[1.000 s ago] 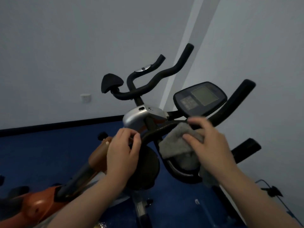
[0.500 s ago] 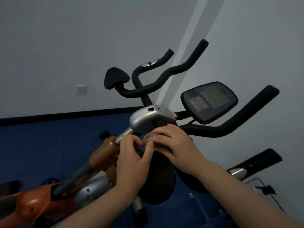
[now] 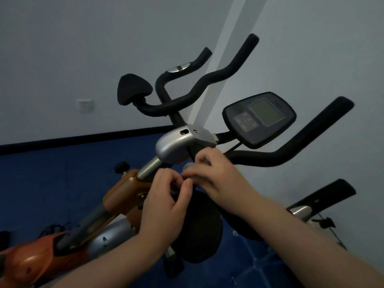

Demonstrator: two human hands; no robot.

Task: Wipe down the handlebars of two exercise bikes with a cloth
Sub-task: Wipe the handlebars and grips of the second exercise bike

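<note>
Grey cloth [image 3: 188, 165] pinched between left hand [image 3: 166, 201] and right hand [image 3: 216, 175] below handlebar [image 3: 270, 157].

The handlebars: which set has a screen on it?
The nearer handlebars, by the hands, carry the dark console with a grey screen. The farther handlebars have only a small silver plate.

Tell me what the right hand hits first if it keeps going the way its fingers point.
The right hand points up-left; its fingertips already meet the left hand. Past that, likely the silver stem housing, though depth is unclear.
</note>
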